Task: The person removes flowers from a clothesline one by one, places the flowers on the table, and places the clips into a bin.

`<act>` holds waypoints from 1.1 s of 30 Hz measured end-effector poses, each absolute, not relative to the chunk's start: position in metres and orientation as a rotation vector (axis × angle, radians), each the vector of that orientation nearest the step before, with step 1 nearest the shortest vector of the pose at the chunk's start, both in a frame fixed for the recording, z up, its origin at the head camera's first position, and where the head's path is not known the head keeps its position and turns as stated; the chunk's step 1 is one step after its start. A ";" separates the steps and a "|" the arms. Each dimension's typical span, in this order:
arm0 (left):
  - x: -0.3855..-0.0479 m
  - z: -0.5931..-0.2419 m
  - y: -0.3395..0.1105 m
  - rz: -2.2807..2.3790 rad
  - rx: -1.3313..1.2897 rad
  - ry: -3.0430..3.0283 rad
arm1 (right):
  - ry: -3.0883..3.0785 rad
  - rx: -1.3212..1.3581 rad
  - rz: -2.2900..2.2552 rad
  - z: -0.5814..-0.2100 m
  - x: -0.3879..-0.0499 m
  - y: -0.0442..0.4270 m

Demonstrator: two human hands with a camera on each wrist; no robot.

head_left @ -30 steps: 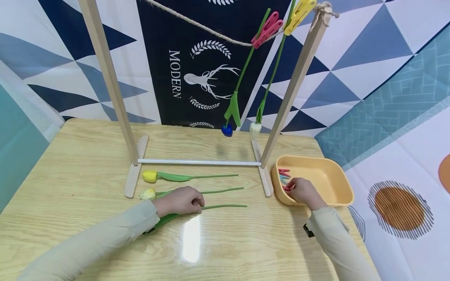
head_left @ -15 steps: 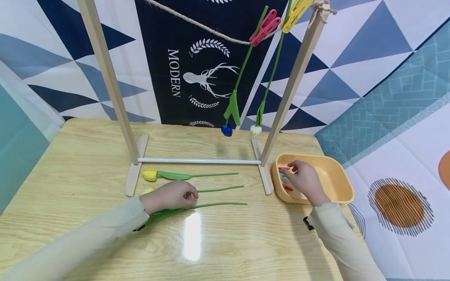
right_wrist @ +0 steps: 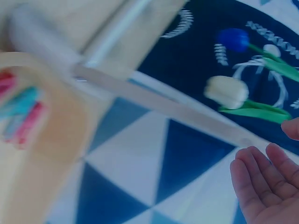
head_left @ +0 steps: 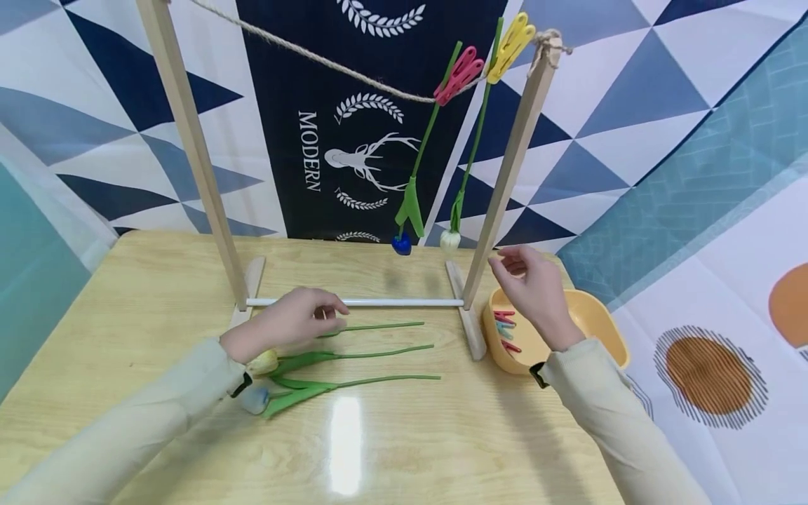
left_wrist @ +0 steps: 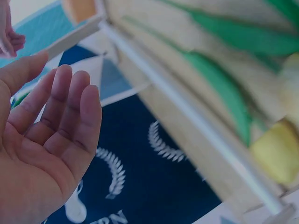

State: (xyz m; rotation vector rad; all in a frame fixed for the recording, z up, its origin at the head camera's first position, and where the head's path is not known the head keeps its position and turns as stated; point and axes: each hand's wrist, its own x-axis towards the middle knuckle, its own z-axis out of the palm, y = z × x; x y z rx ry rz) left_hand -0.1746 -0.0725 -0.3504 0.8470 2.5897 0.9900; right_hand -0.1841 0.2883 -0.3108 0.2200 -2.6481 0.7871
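My left hand (head_left: 287, 322) hovers over the yellow tulip (left_wrist: 278, 151), fingers loosely bent and holding nothing; in the head view it covers that tulip's bloom. Two more tulips lie nearer: a pale yellow tulip (head_left: 264, 362) and a pale blue tulip (head_left: 254, 400). My right hand (head_left: 533, 294) is raised above the yellow-orange basin (head_left: 602, 326), beside the right post, with nothing in its fingers. Inside the basin lie several red and blue clothespins (head_left: 505, 326). From the rope (head_left: 328, 63) hang a blue tulip (head_left: 402, 244) under a pink clothespin (head_left: 459, 76) and a white tulip (head_left: 450, 240) under a yellow clothespin (head_left: 511, 48).
Two wooden posts, left (head_left: 192, 154) and right (head_left: 511, 172), stand on flat feet and carry the rope. A white bar (head_left: 398, 303) joins them low down. Patterned cloth (head_left: 278, 140) backs the wooden table (head_left: 404, 449).
My left hand has left the nearer stems and moved up and back toward the white bar. My right hand has come up out of the basin toward the right post. The head view has shifted slightly.
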 end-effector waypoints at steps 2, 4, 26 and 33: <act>-0.181 -0.340 -0.072 1.031 0.852 2.634 | -2.615 0.260 0.796 -0.299 -0.188 0.281; -0.189 -0.329 -0.071 1.081 0.864 2.683 | -2.585 0.288 0.803 -0.287 -0.193 0.274; -0.256 -0.231 0.002 1.906 0.730 2.744 | -2.245 0.400 0.992 -0.156 -0.229 0.205; -0.266 -0.222 0.019 1.996 0.738 2.641 | -2.279 0.399 1.034 -0.137 -0.230 0.192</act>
